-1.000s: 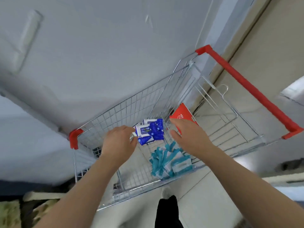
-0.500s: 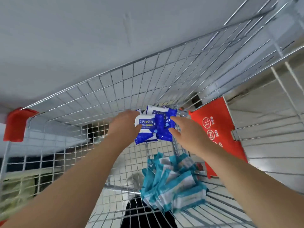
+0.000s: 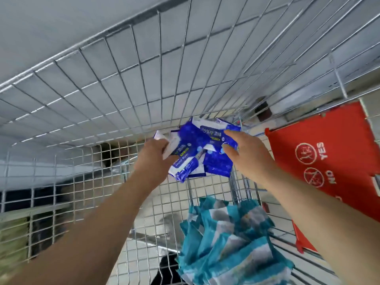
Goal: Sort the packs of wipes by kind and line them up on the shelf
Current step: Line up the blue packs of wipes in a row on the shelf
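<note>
Several dark blue packs of alcohol wipes (image 3: 202,149) lie bunched at the far end of a wire shopping cart (image 3: 115,83). My left hand (image 3: 153,159) grips the left side of that bunch, fingers curled under it. My right hand (image 3: 244,153) reaches in from the right, with its fingertips on the blue packs' right edge and the fingers fairly straight. A pile of several teal and white wipe packs (image 3: 230,239) lies in the cart, nearer me, below my right forearm.
The cart's wire walls rise on the left and far side. A red plastic child-seat flap (image 3: 327,153) with YES and NO signs hangs on the right. A pale wall or shelf face stands beyond the cart, and tiled floor shows through the mesh.
The view has closed in on the cart's inside. Both hands have reached deeper, and my right hand has come onto the blue packs held by my left.
</note>
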The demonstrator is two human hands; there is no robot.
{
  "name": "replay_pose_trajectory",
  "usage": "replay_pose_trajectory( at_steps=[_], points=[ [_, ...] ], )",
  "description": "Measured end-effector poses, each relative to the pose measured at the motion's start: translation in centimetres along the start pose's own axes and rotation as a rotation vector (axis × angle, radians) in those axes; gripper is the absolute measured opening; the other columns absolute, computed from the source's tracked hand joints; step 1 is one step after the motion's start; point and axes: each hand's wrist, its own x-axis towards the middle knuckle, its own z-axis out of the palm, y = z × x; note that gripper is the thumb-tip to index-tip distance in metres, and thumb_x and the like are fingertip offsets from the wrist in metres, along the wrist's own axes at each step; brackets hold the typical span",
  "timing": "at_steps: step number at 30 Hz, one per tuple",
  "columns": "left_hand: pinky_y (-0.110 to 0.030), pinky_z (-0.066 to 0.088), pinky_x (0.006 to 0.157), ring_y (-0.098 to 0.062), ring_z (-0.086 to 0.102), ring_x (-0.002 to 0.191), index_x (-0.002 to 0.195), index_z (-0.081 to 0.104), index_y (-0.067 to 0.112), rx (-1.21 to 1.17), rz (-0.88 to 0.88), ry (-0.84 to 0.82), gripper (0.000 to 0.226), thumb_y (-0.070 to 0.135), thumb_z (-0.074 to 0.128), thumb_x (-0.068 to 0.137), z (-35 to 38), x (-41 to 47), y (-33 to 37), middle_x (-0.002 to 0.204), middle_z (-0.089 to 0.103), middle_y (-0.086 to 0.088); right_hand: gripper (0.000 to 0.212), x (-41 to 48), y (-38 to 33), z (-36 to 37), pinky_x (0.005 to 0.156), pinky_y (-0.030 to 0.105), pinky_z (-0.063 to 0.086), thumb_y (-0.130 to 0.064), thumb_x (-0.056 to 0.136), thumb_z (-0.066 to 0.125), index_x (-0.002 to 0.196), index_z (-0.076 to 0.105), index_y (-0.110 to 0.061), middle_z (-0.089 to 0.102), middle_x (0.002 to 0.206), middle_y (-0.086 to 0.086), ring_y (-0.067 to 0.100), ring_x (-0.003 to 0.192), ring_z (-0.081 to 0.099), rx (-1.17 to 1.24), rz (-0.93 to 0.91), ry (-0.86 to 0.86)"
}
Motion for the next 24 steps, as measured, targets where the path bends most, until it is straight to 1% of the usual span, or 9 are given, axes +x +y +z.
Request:
replay_pose_trajectory(
  at_steps=[2, 5, 8, 10, 13, 16, 18, 20, 24],
  points=[
    [-0.026, 0.046, 0.061, -0.019, 0.059, 0.076, 0.095, 0.063, 0.013, -0.223, -0.131, 0.046, 0.023, 0.031, 0.069, 0.081, 0.3, -1.2, -1.6, 0.095, 0.062, -0.004, 0.047, 0.5, -0.1, 0.2, 0.105, 0.035, 0.036, -0.023, 0.096, 0.053, 0.14, 0.044, -0.012, 0.049, 0.141, 0.008, 0.025, 0.128, 0.046, 0.006, -0.018, 0.009],
    [-0.03, 0.053, 0.067, -0.017, 0.065, 0.079, 0.1, 0.059, 0.02, -0.398, -0.282, 0.025, 0.018, 0.021, 0.069, 0.085, 1.1, -2.1, -1.9, 0.096, 0.066, -0.001, 0.051, 1.9, 0.0, 0.6, 0.108, 0.033, 0.029, -0.021, 0.094, 0.056, 0.141, 0.04, -0.011, 0.04, 0.146, 0.008, 0.024, 0.135, 0.036, -0.039, -0.035, -0.017],
    [-0.037, 0.055, 0.075, -0.021, 0.065, 0.082, 0.105, 0.057, 0.017, -0.464, -0.388, 0.057, 0.028, 0.02, 0.073, 0.082, 2.3, -1.4, -1.8, 0.103, 0.065, -0.005, 0.058, 3.5, 0.3, 1.4, 0.105, 0.033, 0.033, -0.022, 0.089, 0.063, 0.141, 0.039, -0.012, 0.043, 0.142, 0.008, 0.024, 0.131, 0.04, -0.063, -0.033, -0.013],
    [-0.036, 0.055, 0.078, -0.021, 0.064, 0.079, 0.11, 0.058, 0.015, -0.41, -0.442, 0.096, 0.037, 0.024, 0.076, 0.079, 2.9, -0.8, -1.9, 0.114, 0.058, -0.006, 0.065, 4.1, 0.4, 1.9, 0.102, 0.035, 0.037, -0.026, 0.086, 0.067, 0.142, 0.037, -0.014, 0.045, 0.139, 0.01, 0.024, 0.128, 0.042, -0.07, -0.027, -0.004],
    [-0.036, 0.055, 0.079, -0.024, 0.064, 0.086, 0.11, 0.059, 0.017, -0.461, -0.499, 0.076, 0.049, 0.031, 0.081, 0.069, 3.2, -0.5, -1.9, 0.112, 0.06, -0.008, 0.066, 4.4, 0.8, 2.3, 0.085, 0.032, 0.042, -0.035, 0.079, 0.074, 0.135, 0.045, -0.013, 0.051, 0.127, 0.011, 0.024, 0.116, 0.049, -0.071, 0.015, 0.02],
    [-0.032, 0.054, 0.069, -0.022, 0.065, 0.081, 0.097, 0.06, 0.015, -0.617, -0.541, 0.139, 0.036, 0.016, 0.083, 0.07, 2.8, -0.8, -2.1, 0.099, 0.066, -0.006, 0.041, 4.2, 0.8, 2.3, 0.062, 0.026, 0.038, -0.037, 0.082, 0.071, 0.107, 0.057, -0.009, 0.06, 0.097, 0.007, 0.021, 0.087, 0.056, -0.043, 0.051, 0.004],
    [-0.029, 0.053, 0.064, -0.02, 0.066, 0.077, 0.094, 0.061, 0.013, -0.677, -0.536, 0.154, 0.03, 0.008, 0.081, 0.072, 2.0, -1.0, -2.2, 0.094, 0.068, -0.005, 0.025, 3.5, 0.9, 2.3, 0.053, 0.027, 0.033, -0.031, 0.086, 0.065, 0.09, 0.057, -0.007, 0.052, 0.078, 0.002, 0.02, 0.071, 0.052, 0.063, 0.111, 0.033],
    [-0.031, 0.055, 0.067, -0.022, 0.069, 0.081, 0.097, 0.064, 0.01, -0.746, -0.522, 0.124, 0.031, 0.006, 0.081, 0.072, 1.2, -1.5, -2.1, 0.094, 0.07, -0.006, 0.021, 2.6, 1.1, 2.7, 0.052, 0.028, 0.035, -0.028, 0.088, 0.062, 0.083, 0.057, -0.009, 0.055, 0.074, 0.004, 0.021, 0.066, 0.053, 0.266, 0.194, 0.094],
    [-0.027, 0.053, 0.066, -0.016, 0.069, 0.082, 0.092, 0.06, 0.023, -0.712, -0.385, 0.116, 0.027, 0.009, 0.077, 0.077, -0.1, -2.5, -1.8, 0.091, 0.069, 0.003, 0.017, 0.8, 0.9, 3.8, 0.056, 0.025, 0.047, -0.022, 0.093, 0.057, 0.105, 0.064, -0.013, 0.069, 0.095, 0.005, 0.015, 0.074, 0.065, 0.723, 0.488, 0.196]
  ],
)
